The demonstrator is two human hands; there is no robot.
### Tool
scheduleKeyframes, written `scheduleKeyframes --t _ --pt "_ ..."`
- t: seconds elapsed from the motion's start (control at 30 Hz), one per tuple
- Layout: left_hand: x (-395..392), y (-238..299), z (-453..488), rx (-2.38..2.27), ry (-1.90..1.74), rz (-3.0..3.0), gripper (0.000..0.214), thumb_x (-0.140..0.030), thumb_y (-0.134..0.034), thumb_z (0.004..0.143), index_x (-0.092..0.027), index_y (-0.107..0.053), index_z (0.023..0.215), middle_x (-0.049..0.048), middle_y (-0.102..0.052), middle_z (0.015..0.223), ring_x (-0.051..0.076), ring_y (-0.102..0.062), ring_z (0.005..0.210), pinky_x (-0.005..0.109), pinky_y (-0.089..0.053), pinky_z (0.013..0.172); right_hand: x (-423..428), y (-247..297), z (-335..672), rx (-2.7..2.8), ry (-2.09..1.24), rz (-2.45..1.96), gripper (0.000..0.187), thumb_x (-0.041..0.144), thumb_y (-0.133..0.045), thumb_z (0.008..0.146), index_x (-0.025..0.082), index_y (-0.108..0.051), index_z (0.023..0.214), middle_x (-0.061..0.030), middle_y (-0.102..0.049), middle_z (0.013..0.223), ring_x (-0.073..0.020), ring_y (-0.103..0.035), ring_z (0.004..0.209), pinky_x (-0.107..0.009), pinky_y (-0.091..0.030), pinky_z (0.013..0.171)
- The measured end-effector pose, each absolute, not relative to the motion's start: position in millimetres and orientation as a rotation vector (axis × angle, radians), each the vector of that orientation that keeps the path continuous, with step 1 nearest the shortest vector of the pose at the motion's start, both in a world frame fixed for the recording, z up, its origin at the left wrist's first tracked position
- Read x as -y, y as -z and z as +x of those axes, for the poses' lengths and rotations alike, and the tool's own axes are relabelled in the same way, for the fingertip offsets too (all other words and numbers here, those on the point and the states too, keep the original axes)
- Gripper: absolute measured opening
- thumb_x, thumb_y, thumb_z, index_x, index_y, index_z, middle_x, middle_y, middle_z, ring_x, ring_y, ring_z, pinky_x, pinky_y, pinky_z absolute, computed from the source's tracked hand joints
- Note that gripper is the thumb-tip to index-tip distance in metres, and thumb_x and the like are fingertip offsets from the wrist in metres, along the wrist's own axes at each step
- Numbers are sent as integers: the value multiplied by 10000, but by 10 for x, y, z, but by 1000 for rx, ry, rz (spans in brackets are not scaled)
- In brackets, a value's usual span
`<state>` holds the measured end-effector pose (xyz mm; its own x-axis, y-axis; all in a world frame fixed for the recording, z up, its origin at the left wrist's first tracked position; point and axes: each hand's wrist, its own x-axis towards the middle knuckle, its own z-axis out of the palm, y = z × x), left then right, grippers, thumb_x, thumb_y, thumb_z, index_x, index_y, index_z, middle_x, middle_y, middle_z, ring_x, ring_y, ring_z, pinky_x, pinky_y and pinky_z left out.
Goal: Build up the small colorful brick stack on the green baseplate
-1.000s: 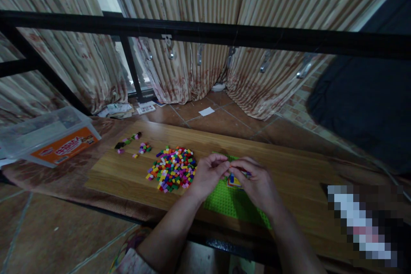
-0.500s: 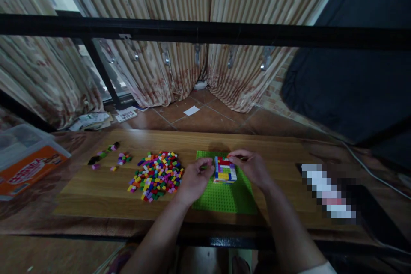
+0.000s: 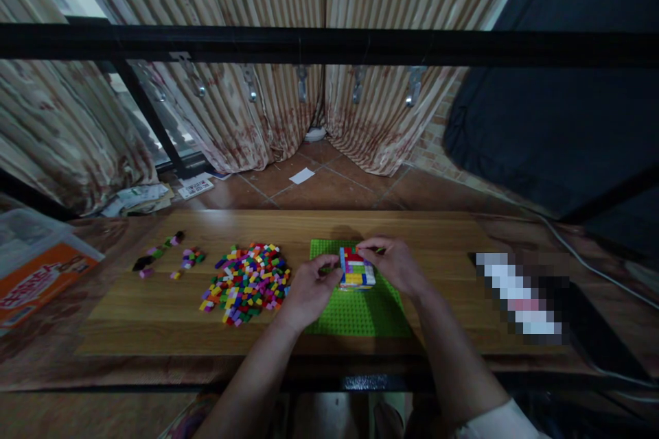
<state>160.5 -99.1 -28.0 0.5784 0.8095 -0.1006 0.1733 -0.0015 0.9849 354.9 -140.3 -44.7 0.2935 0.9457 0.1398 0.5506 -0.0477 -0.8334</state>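
Note:
A green studded baseplate (image 3: 355,312) lies on a wooden board (image 3: 443,233). On it stands a small block built of coloured bricks (image 3: 356,269). My left hand (image 3: 309,288) rests at the block's left side, fingers curled with the tips pinched; what they hold, if anything, is too small to make out. My right hand (image 3: 394,264) is at the block's top right corner, fingers pinched on a small brick at its upper edge. A pile of loose coloured bricks (image 3: 247,281) lies just left of my left hand.
Small groups of bricks (image 3: 165,254) lie further left on the board. An orange and clear plastic box (image 3: 36,267) sits at the far left. A blurred object (image 3: 519,298) lies on the right. A black metal rail (image 3: 329,44) and curtains stand behind.
The view swung so the board sits squarer and the block shows between the hands. My hands, together over the block a second ago, have parted to its two sides.

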Motion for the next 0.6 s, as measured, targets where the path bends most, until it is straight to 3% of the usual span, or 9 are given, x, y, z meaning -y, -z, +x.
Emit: scheduleKeyframes --t 0.6 --pt "995 363 1603 -887 -608 1601 302 -257 -602 795 -148 -684 1064 67 -717 1027 190 -663 876 272 -504 807 1393 335 3500 1498 -533 -1779 184 287 -559 810 219 -729 815 -29 -713 832 -190 -638 768 -312 -449 716"
